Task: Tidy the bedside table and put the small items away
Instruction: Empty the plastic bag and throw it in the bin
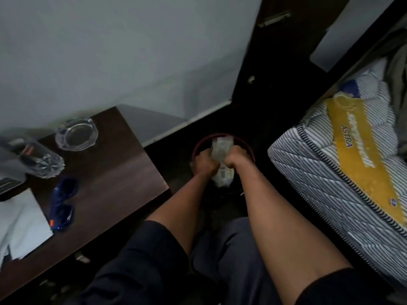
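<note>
Both my hands reach down over a dark round bin (247,148) with a reddish rim on the floor. My left hand (203,162) and my right hand (236,158) are each closed on a crumpled whitish wrapper (221,148) held between them, above the bin's opening. More pale litter (223,178) shows below the hands. The brown bedside table (123,170) stands at left with a glass ashtray (76,134), a clear glass tumbler (41,160) lying on its side, and blue sunglasses (62,203).
A striped mattress (319,172) with a yellow label lies at right, close to my right arm. A white sheet of paper (22,223) lies on the table's left part. A dark wardrobe door (286,51) stands behind the bin. The floor is dark.
</note>
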Action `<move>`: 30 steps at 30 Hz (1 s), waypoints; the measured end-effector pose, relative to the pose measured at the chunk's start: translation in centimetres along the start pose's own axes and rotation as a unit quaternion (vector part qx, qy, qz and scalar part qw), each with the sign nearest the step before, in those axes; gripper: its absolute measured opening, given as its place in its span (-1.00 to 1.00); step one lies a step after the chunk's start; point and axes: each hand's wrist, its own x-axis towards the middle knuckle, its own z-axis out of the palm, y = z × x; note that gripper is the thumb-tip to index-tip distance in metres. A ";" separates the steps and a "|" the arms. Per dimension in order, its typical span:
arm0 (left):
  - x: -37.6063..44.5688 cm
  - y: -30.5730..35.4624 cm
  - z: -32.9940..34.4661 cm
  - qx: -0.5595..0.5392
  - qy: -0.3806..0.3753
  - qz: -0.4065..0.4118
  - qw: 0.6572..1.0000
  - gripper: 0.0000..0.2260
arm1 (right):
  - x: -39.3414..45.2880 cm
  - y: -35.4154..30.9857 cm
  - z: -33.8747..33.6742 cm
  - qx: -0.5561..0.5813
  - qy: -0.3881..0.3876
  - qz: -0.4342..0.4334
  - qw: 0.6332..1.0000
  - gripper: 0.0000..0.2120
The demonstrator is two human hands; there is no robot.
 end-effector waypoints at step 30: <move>-13.7 -3.6 -24.0 0.042 0.274 0.042 0.960 -0.73 | -16.8 -15.9 5.1 0.071 0.043 -0.233 0.969 -0.85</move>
